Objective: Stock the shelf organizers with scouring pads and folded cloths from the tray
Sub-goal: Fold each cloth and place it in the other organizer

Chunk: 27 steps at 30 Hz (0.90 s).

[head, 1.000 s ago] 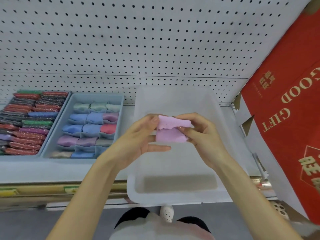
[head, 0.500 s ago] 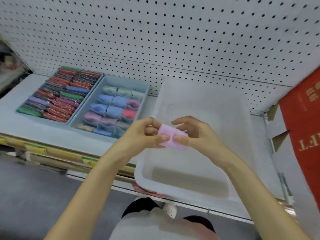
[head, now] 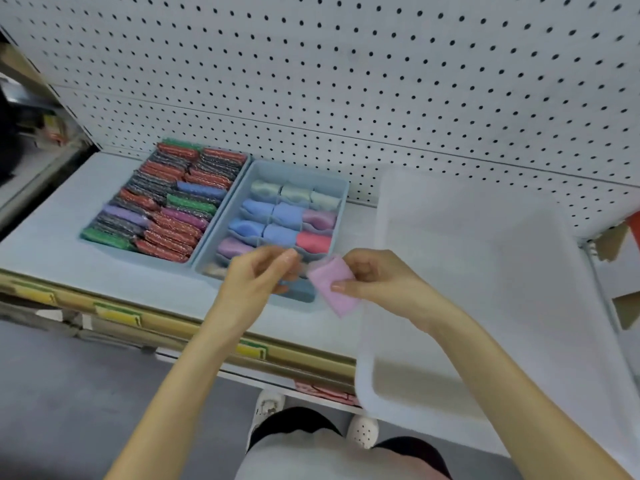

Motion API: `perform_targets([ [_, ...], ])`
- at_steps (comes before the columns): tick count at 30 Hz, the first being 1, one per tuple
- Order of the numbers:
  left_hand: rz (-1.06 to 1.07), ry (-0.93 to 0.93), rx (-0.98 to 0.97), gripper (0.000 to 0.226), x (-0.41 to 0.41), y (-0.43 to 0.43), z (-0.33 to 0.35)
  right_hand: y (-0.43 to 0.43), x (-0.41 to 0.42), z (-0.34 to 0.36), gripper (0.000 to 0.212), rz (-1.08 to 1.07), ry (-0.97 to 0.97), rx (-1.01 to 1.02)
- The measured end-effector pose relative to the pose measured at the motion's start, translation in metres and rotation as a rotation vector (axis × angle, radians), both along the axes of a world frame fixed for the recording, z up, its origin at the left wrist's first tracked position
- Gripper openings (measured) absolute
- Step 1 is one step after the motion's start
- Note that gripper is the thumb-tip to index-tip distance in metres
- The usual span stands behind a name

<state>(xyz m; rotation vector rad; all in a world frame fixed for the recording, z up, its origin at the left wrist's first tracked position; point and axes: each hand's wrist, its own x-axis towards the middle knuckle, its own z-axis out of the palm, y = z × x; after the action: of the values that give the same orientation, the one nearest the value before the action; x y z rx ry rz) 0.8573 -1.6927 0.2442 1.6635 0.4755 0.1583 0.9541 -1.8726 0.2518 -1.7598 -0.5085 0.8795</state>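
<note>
A white shelf [head: 52,237] backed by pegboard [head: 346,81] fills the frame. Nearest, at centre, the right hand [head: 377,282] pinches a pink folded cloth [head: 332,289] over the front edge of the divided cloth organizer [head: 301,174]. The left hand [head: 256,275] hangs just beside it, fingers curled; contact is too blurred to tell. At right, the tray [head: 377,237] shows nothing else inside. Farther back, most cloth cells look filled, and scouring pads [head: 166,202] pack the upper-left organizer [head: 159,260]. Judging by that, this cloth is probably the last item.

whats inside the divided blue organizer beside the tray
Folded cloths fill the organizer: pale green at back, then blue, pink, red, lilac. The left hand and the pink cloth hide its front cells.
</note>
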Motion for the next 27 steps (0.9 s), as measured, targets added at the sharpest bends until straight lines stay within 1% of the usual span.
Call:
perform_targets([
  [1,0.028,-0.017,0.072,0.018,0.000,0.022,-0.007,0.013,0.003,-0.002,0.017,-0.070,-0.012,-0.010],
  [2,0.034,-0.021,0.196,0.025,-0.002,0.044,-0.015,0.025,0.007,-0.006,0.018,-0.131,-0.069,-0.046],
  [4,-0.034,0.015,0.516,0.043,-0.009,0.086,-0.033,0.047,0.010,-0.017,0.021,-0.170,-0.280,-0.189],
  [5,-0.082,0.035,0.644,0.045,-0.011,0.104,-0.041,0.058,0.009,-0.023,0.026,-0.147,-0.394,-0.272],
  [6,-0.140,0.043,0.735,0.047,-0.011,0.118,-0.048,0.068,0.007,-0.030,0.031,-0.111,-0.498,-0.351],
  [8,-0.291,0.005,0.859,0.054,-0.005,0.141,-0.060,0.084,0.000,-0.045,0.029,-0.046,-0.661,-0.501],
  [10,-0.415,-0.074,0.964,0.058,0.003,0.160,-0.071,0.092,-0.009,-0.057,0.024,0.002,-0.745,-0.607],
  [11,-0.454,-0.097,1.015,0.055,0.007,0.167,-0.075,0.094,-0.013,-0.060,0.022,0.008,-0.752,-0.635],
  [13,-0.513,-0.102,1.089,0.049,0.013,0.177,-0.082,0.094,-0.019,-0.063,0.016,-0.008,-0.758,-0.671],
  [15,-0.557,-0.085,1.135,0.053,0.014,0.181,-0.092,0.097,-0.024,-0.062,0.011,0.023,-0.814,-0.736],
  [17,-0.554,-0.077,1.178,0.059,0.013,0.182,-0.100,0.104,-0.025,-0.065,0.007,0.094,-0.887,-0.820],
  [18,-0.542,-0.076,1.201,0.061,0.013,0.181,-0.101,0.107,-0.024,-0.067,0.010,0.140,-0.925,-0.888],
  [20,-0.525,-0.072,1.228,0.060,0.013,0.179,-0.101,0.111,-0.020,-0.072,0.033,0.180,-1.007,-0.964],
  [21,-0.518,-0.072,1.233,0.059,0.012,0.178,-0.101,0.112,-0.019,-0.074,0.039,0.201,-1.008,-0.985],
  [22,-0.507,-0.076,1.241,0.058,0.014,0.177,-0.101,0.113,-0.016,-0.076,0.035,0.215,-1.006,-0.985],
  [24,-0.502,-0.079,1.252,0.059,0.014,0.178,-0.102,0.115,-0.011,-0.079,0.017,0.269,-0.957,-0.970],
  [27,-0.505,-0.087,1.250,0.063,0.013,0.177,-0.103,0.115,-0.005,-0.074,0.021,0.355,-0.797,-0.935],
])
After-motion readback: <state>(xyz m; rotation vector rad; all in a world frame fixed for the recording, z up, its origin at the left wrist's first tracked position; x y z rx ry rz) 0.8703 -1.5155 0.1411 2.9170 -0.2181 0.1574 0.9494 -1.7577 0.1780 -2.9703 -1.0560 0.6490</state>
